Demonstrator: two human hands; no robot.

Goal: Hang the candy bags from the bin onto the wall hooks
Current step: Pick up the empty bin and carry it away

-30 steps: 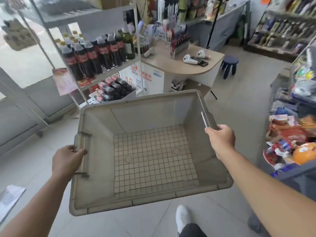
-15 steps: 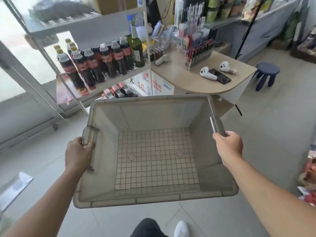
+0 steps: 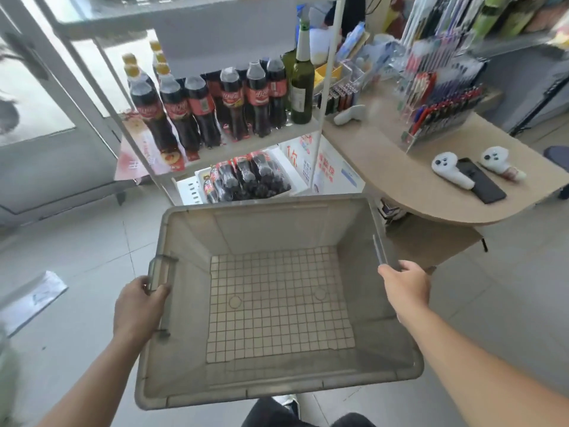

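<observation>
So we've got the bin (image 3: 277, 392) held out at waist height, one hand per side so it stays level. Our left hand (image 3: 138, 306) has its fingers curled round the side handle, and our right hand (image 3: 406, 288) is closed over the opposite rim, fingertips tucked out of sight. It's a grey see-through plastic tub, and we can't see any candy bags in it, just the gridded floor. Past it are a shelf of cola bottles (image 3: 203, 109) and a shop counter (image 3: 400, 180). No wall hooks in view, so hanging looks done.
</observation>
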